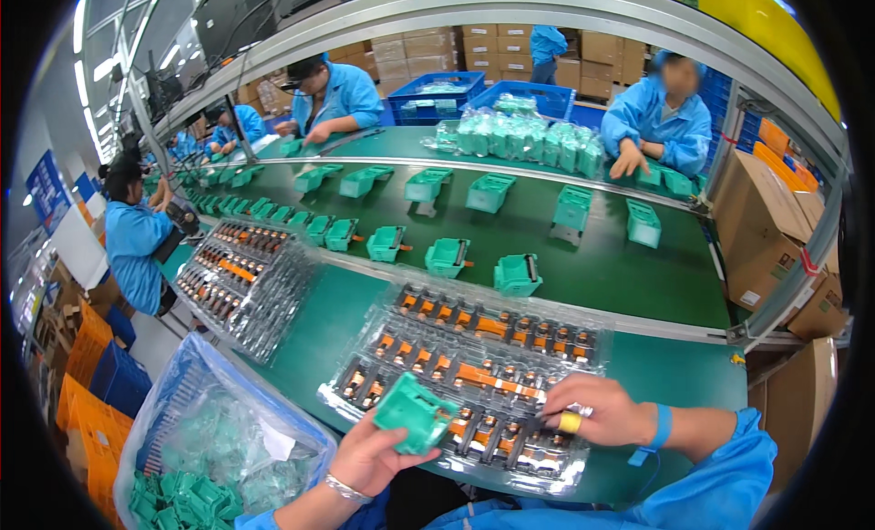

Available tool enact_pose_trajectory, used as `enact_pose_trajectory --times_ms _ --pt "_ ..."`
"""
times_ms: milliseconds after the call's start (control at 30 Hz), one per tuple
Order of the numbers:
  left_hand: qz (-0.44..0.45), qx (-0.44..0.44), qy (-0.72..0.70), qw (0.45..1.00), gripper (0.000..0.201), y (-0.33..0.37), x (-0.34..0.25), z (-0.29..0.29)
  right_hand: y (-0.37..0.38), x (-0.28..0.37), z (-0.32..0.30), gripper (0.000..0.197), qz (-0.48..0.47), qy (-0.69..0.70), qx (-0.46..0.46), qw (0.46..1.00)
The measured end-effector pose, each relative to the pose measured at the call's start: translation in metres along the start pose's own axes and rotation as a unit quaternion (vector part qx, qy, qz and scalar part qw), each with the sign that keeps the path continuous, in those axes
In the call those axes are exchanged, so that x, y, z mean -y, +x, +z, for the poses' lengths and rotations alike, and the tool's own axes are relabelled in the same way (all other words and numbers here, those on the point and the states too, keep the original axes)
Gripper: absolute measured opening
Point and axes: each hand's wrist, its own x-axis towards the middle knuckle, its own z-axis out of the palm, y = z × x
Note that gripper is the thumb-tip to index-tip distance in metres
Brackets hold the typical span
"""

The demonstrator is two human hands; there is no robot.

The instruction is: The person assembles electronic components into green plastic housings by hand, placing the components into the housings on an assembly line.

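My left hand (372,459) grips a green plastic housing (412,415), held tilted above the near edge of a clear tray (335,395). Rows of small black parts with orange pieces (492,380) fill this tray. Over its right side, my right hand (597,411) has its thumb and fingers pinched together at the parts; whatever is between the fingertips is too small to make out. A yellow band (570,422) wraps one finger, and a blue strap (661,427) circles that wrist.
A lined bin (164,398) of green housings stands at lower left. Stacked clear trays (239,279) lie beyond it. Green housings (447,257) line the green conveyor (547,247) ahead. Co-workers sit across (658,120) and at left (137,234). Cartons (770,229) and a metal frame post (802,266) border the right.
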Motion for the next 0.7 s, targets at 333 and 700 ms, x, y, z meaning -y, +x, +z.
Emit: enact_pose_trajectory --times_ms 333,700 --pt "0.151 -0.007 0.215 0.965 0.068 0.004 0.02 0.001 0.059 0.015 0.042 0.015 0.161 0.179 -0.106 0.965" --pt "0.199 0.021 0.252 0.947 0.069 0.005 0.025 -0.003 0.076 0.015 0.053 0.016 0.152 0.047 -0.046 0.986"
